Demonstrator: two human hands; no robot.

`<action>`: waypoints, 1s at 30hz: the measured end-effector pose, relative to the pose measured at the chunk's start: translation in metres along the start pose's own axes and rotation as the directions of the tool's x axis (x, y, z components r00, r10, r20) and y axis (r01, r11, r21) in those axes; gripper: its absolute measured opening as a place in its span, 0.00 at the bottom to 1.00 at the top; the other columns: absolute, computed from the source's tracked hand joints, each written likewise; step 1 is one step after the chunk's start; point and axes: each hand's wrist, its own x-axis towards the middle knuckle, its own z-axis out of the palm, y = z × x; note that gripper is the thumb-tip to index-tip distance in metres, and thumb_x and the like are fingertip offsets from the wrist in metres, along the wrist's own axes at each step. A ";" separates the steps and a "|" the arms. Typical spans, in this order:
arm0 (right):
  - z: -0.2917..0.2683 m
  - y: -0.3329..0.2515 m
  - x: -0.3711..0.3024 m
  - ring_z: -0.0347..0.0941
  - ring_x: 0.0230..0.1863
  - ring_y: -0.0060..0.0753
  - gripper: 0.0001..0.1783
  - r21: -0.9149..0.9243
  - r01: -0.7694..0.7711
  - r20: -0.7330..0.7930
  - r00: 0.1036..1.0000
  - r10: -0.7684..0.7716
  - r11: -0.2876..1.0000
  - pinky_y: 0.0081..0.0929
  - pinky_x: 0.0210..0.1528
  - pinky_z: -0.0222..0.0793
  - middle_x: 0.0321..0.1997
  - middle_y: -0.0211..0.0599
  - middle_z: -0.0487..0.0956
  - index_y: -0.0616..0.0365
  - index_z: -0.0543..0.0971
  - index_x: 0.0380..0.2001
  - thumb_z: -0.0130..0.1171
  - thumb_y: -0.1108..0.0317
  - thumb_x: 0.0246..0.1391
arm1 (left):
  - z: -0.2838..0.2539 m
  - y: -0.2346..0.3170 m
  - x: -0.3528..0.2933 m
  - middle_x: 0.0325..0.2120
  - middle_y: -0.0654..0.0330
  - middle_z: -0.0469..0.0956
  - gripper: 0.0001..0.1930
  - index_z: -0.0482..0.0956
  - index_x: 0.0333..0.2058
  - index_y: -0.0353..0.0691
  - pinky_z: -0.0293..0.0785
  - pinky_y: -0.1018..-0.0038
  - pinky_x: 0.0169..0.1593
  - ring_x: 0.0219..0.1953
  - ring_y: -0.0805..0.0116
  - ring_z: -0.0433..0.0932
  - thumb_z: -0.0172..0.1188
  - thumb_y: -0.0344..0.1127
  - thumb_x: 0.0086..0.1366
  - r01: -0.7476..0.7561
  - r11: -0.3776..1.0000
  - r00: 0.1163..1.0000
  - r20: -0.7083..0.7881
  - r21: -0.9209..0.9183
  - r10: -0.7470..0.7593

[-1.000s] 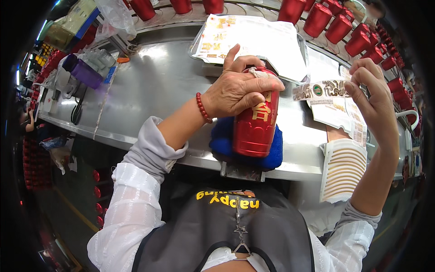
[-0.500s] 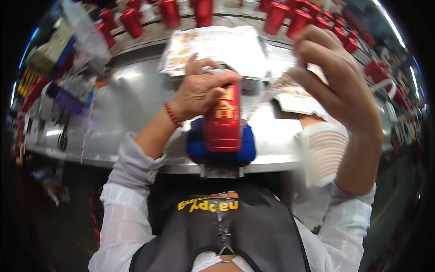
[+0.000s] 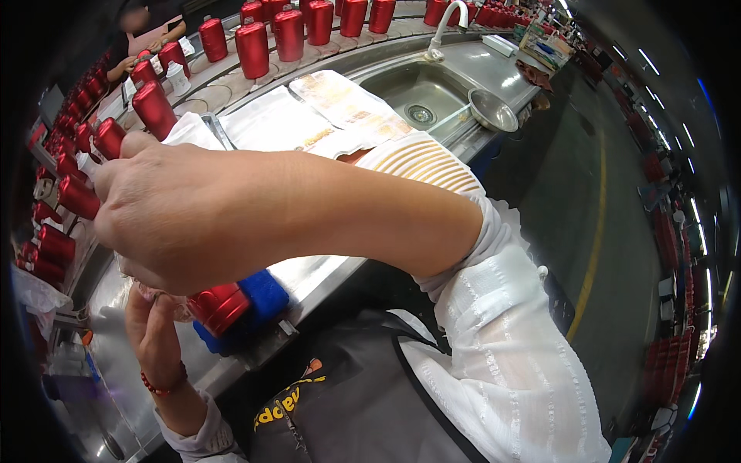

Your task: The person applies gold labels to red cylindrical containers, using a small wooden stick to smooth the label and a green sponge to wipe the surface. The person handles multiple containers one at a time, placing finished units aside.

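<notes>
The right hand [image 3: 170, 212] curls at nine o'clock, its arm [image 3: 355, 204] stretched across. The left hand [image 3: 159, 345] sits lower, at eight o'clock, fingers [image 3: 160, 315] up.

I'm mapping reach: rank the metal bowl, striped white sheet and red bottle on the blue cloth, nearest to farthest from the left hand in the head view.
1. Red bottle: just right of the left hand.
2. Striped white sheet: past the right forearm.
3. Metal bowl: beyond, by the sink.
</notes>
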 end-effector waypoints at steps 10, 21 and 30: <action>0.087 0.016 -0.071 0.69 0.42 0.32 0.09 0.500 -0.246 -0.139 0.923 0.358 0.830 0.26 0.47 0.64 0.37 0.36 0.71 0.62 0.72 0.29 0.62 0.72 0.59 | 0.004 0.022 -0.025 0.29 0.65 0.78 0.10 0.76 0.36 0.38 0.71 0.78 0.34 0.30 0.79 0.74 0.60 0.39 0.70 0.320 0.935 0.928 0.148 0.156 -0.342; 0.152 0.022 -0.105 0.67 0.40 0.26 0.12 0.743 -0.421 0.021 0.792 0.611 0.520 0.21 0.44 0.64 0.38 0.35 0.73 0.63 0.72 0.27 0.62 0.70 0.62 | 0.007 -0.011 -0.037 0.26 0.67 0.74 0.11 0.75 0.32 0.37 0.71 0.79 0.33 0.28 0.80 0.72 0.59 0.38 0.71 0.350 0.937 0.937 0.027 0.000 -0.350; 0.159 0.025 -0.103 0.67 0.40 0.25 0.13 0.762 -0.416 0.027 0.786 0.618 0.496 0.21 0.44 0.63 0.38 0.35 0.72 0.62 0.71 0.27 0.62 0.69 0.62 | 0.001 -0.015 -0.031 0.27 0.67 0.75 0.10 0.74 0.35 0.38 0.71 0.80 0.36 0.30 0.80 0.73 0.58 0.39 0.72 0.348 0.938 0.937 0.038 -0.011 -0.347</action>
